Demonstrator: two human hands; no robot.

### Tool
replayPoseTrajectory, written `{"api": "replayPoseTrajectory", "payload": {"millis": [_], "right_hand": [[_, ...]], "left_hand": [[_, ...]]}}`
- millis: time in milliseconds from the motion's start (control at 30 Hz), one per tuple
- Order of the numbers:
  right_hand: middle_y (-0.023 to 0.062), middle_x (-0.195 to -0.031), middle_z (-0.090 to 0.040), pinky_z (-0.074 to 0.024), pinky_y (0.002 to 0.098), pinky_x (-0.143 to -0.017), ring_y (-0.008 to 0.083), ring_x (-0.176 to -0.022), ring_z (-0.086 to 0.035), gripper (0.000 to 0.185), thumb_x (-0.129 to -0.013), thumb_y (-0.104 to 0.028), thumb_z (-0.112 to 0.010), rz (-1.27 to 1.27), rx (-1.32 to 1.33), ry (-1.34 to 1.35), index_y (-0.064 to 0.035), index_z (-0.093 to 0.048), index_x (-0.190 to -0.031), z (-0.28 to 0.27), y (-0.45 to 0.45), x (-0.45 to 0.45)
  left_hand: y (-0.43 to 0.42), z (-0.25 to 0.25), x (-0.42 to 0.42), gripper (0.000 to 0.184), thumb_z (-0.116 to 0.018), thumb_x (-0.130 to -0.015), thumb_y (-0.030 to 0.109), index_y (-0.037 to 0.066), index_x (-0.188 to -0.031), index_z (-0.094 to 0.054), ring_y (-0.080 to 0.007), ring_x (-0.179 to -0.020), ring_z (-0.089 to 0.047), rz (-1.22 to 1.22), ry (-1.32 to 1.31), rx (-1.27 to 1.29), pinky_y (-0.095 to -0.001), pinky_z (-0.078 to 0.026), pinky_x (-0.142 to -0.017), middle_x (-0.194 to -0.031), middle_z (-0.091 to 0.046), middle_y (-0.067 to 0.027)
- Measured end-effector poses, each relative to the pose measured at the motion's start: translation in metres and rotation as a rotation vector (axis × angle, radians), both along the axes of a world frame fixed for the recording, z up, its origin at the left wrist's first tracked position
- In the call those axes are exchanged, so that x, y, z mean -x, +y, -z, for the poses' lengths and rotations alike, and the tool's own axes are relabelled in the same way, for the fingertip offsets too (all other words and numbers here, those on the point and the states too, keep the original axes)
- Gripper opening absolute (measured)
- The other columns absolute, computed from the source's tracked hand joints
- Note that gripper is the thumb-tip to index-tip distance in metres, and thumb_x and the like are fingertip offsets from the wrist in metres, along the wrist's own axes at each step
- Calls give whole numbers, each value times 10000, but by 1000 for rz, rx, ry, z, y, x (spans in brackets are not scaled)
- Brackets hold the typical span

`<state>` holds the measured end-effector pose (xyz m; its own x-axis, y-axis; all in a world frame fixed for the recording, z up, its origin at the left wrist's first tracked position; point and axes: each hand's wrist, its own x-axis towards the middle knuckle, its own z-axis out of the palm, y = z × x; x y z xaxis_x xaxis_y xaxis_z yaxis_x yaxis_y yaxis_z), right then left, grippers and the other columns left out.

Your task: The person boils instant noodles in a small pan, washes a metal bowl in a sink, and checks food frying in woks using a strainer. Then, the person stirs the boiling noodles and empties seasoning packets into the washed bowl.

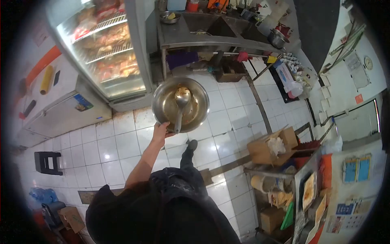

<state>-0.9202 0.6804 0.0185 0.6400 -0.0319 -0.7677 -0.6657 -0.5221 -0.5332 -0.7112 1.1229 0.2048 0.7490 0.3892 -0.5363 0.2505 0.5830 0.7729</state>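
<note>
Black stool (42, 162): on the tiles, near the white freezer (57, 116).
Glass-door fridge (140, 77): lit, packed shelves.
Left hand (160, 133): closed on the bowl's near rim, thumb over the edge, other fingers mostly hidden beneath, likely to bear its weight from below.
Metal bowl (161, 103): held above the floor, mouth up, inside stained; presumably so kept to stop the spoon sliding out.
Large spoon (183, 96): inside the bowl, handle toward the hand.
Right hand: out of view; state cannot be told.
Cardboard box (259, 153): atop the shelf unit.
</note>
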Motion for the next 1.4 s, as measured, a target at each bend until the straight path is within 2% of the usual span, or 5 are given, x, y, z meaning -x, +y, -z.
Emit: {"api": "replayPoseTrajectory", "payload": {"millis": [333, 833, 1233, 1333, 1400], "right_hand": [[62, -776, -570, -458, 284, -505, 137, -606, -539, 239, -927, -266, -501, 216, -435, -386, -34, -556, -937, 27, -39, -451], [180, -1236, -473, -478, 344, -828, 203, -1027, -537, 658, -880, -299, -619, -149, -401, -952, -30, -300, -1388, -284, 290, -1134], [236, -1354, -394, -396, 382, -977, 312, -1206, -456, 712, -817, -223, -640, -841, -339, -1213, 16, -278, -1382, -89, 528, -1623], [234, -1331, -422, -379, 393, -996, 315, -1190, -475, 607, -822, -113, -585, -192, -1166, -482, 25, -332, -1356, -52, 558, -1640], [227, -1307, -456, -368, 411, -1004, 355, -1162, -492, 560, -808, -33, -543, -350, -900, -543, 18, -362, -1335, -49, 563, -1633]], "left_hand": [[33, -26, -300, 400, -517, -860, 154, -33, -1186, -382, -297, -780, -649, -143, -57, 5, -348, -583, -621, -992, -571, -191], [104, -3, -681, 315, -538, -865, 199, -68, -1029, -512, -210, -525, -591, -297, 32, -101, -302, -484, -445, -755, -619, -152], [85, -6, -865, 338, -517, -893, 249, -77, -879, -607, -181, -573, -615, -457, 295, -223, -297, -481, -447, -714, -629, -135], [71, 21, -890, 303, -517, -892, 236, -49, -890, -621, -177, -532, -592, -555, 306, -131, -297, -453, -433, -703, -624, -126], [75, 38, -894, 291, -524, -888, 240, -32, -903, -626, -173, -508, -570, -566, 281, -129, -300, -423, -428, -699, -616, -115]]}}
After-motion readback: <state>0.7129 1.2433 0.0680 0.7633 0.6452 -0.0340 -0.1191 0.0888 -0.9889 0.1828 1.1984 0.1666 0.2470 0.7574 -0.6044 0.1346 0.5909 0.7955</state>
